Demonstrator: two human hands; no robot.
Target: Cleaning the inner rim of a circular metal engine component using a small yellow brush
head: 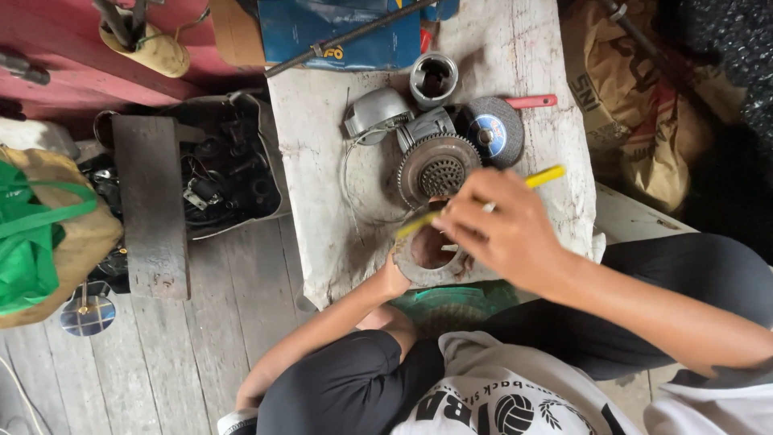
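2 hands: right hand (503,229) clenched around yellow pencil (545,176), left hand (394,279) grasping metal ring (419,270).

We cannot see most of our left hand (392,279): it sits tucked behind the round metal housing (427,256), so its grip stays unclear. Our right hand (501,228) covers the middle of the yellow tool (544,176), and motion blurs both, so we cannot tell what kind of tool it is. The same hand hides the far rim of the housing. The red handle (531,101) disappears under the grinding disc (493,130). The box of dark parts (229,173) is too shadowed to sort piece from piece. The green bag (32,234) is cut off at the left edge, and the blue carton (338,31) at the top.
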